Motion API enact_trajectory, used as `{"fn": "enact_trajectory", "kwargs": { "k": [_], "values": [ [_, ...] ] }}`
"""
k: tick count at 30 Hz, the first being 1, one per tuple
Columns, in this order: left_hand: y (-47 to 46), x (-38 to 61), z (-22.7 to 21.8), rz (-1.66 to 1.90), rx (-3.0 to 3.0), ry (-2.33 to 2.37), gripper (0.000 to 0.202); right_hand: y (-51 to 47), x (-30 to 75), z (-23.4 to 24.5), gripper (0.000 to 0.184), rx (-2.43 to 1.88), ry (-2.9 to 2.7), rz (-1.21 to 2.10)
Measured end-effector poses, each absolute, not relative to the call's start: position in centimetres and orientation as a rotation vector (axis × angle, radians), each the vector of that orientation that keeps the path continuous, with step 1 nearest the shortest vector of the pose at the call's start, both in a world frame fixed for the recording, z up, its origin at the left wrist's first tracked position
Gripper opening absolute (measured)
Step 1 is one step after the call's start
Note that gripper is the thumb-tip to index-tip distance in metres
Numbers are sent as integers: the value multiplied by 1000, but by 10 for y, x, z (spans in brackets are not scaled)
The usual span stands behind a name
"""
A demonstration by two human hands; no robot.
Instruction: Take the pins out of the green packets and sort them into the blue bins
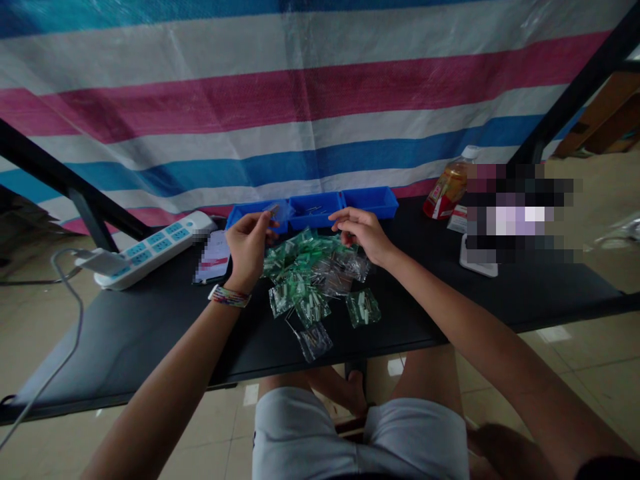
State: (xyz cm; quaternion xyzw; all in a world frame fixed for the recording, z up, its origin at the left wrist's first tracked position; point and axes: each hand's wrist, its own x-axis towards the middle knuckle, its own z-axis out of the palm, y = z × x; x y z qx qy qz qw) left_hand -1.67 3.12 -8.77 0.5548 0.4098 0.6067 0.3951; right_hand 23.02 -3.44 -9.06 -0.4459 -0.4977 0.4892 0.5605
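Note:
My left hand (246, 245) pinches a small clear plastic bag (284, 212) over the left blue bin (240, 215). My right hand (364, 235) hovers over the right side of the bag pile, fingers loosely bent and apart, with nothing visible in them. Its fingertips are close to the middle blue bin (327, 199), which has a few thin metal pieces in it. Beneath both hands lies a heap of small green-tinted bags (300, 273) holding pale plugs. Several clear bags (335, 275) with thin pieces lie among them. One green bag (363, 308) and one clear bag (315, 341) lie nearer the front edge.
The right blue bin (370, 201) adjoins the middle one. A power strip (155, 250) with a plugged-in cable and a phone (213, 259) lie to the left. On the right are a drink bottle (447, 187) and a white device (479, 260). A striped sheet (310, 100) hangs behind the black table (165, 333).

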Motion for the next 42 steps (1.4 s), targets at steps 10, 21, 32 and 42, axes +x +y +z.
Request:
{"fn": "enact_trajectory", "kwargs": {
  "k": [10, 21, 32, 42],
  "values": [
    [45, -31, -81, 1414, 875, 929, 17, -38, 231, -92, 15, -1162, -1694, 1022],
    [22, -16, -85, 1134, 1483, 798, 16, -42, 271, -65, 29, -1498, -2316, 948],
    [17, -15, -87, 1048, 1588, 781, 13, -35, 278, -67, 27, -1359, -2148, 1153],
    [0, -4, -80, 909, 1539, 717, 22, -42, 238, -71, 29, -908, -1530, 1096]
  ]
}}
